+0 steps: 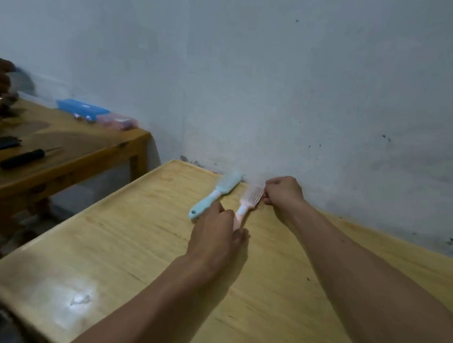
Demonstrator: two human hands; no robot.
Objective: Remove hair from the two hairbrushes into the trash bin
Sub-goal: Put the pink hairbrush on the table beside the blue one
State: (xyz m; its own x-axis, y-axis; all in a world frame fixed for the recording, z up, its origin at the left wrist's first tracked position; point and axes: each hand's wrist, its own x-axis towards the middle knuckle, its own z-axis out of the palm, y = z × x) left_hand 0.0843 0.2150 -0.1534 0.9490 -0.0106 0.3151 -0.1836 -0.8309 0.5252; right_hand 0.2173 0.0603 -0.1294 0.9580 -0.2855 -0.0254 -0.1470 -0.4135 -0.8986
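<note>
Pink brush (248, 201) lies near the tabletop (139, 248) far edge, by the wall. Left hand (215, 235) pins its handle, grip closed on it, likely to steady it. Right hand (283, 192) pinches at the bristle head, grip narrow, seemingly pulling hair; none clearly visible. Blue brush (217, 194) lies just beside, untouched. No trash bin in view.
</note>
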